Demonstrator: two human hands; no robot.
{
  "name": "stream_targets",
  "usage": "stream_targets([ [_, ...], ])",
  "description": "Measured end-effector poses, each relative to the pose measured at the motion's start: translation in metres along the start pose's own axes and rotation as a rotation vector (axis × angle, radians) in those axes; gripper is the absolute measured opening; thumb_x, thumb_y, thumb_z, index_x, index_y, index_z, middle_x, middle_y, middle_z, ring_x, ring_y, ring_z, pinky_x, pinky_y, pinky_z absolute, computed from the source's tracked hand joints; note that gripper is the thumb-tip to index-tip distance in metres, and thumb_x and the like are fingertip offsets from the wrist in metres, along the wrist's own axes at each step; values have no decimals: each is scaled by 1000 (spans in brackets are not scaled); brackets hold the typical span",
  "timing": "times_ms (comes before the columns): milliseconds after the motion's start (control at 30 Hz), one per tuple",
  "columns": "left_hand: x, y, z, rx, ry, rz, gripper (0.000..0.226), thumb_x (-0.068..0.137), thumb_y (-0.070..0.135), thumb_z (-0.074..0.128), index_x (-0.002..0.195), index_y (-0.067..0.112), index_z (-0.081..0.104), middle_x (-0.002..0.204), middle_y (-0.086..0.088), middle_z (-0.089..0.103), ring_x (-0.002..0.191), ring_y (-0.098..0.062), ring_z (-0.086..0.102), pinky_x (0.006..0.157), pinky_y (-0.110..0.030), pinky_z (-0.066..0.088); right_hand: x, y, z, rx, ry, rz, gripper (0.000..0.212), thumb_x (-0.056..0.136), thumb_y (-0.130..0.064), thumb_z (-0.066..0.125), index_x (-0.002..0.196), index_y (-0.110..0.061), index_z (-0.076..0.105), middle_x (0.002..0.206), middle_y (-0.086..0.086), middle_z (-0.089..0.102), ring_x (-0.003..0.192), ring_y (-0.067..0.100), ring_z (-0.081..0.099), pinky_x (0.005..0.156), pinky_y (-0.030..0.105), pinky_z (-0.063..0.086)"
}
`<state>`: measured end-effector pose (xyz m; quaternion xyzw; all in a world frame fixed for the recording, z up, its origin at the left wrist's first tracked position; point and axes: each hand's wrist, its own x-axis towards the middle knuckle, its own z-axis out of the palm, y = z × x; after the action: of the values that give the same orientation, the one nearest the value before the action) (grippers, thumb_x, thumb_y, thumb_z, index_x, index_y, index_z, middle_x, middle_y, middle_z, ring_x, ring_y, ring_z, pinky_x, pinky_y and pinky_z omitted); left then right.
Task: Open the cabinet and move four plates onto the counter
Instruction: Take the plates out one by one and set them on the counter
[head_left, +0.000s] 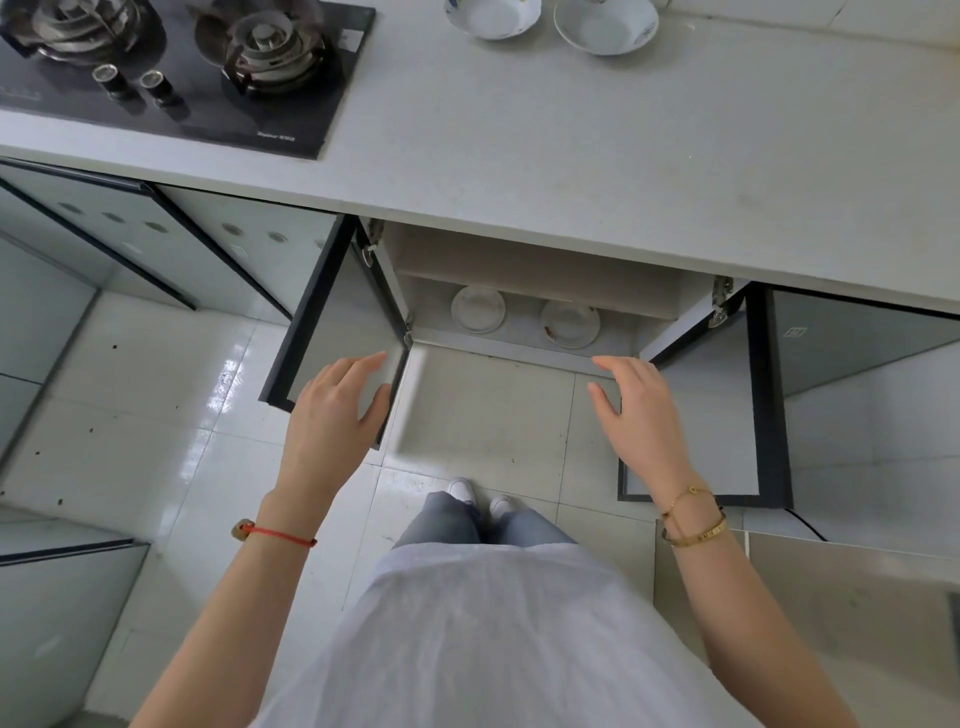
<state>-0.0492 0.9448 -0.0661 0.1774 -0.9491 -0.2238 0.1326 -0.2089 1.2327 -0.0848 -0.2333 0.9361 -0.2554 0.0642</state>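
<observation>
both hands (332, 410) (641, 410), fingers released, between swung-wide cabinet doors (332, 332), plates (478, 308) inside

The wide gap between the two swung-open dark-framed glass cabinet doors (332, 332) is unobstructed up to two white round plates (478, 309) on the pale lower shelf (519, 343)

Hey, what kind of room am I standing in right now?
Most likely a home kitchen: a gas hob is set into a pale counter, two bowls sit at its back, and the open cabinet below holds plates.
</observation>
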Motion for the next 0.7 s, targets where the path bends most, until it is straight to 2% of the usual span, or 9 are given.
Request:
stream_targets([
  [167,0,-1,25,20,-12,-33,30,91,17,60,120,10,62,112,-5,68,101,-24,64,84,-37,53,9,20,11,-22,-64,-8,32,95,-20,54,125,-9,58,123,7,61,118,24,52,103,40,42],
  [467,38,-22,81,70,-158,-102,26,92,16,58,115,7,65,110,-9,69,98,-28,64,83,-38,51,58,54,59,-15,-170,20,32,96,-21,53,124,-7,58,121,8,61,117,25,52,103,38,42],
  [700,99,-83,173,93,-190,-112,27,93,15,57,116,5,66,109,-12,69,97,-32,65,81,-41,54,125,103,154,-33,-197,50,31,95,-20,54,122,-6,59,119,10,63,114,28,55,100,41,43],
])
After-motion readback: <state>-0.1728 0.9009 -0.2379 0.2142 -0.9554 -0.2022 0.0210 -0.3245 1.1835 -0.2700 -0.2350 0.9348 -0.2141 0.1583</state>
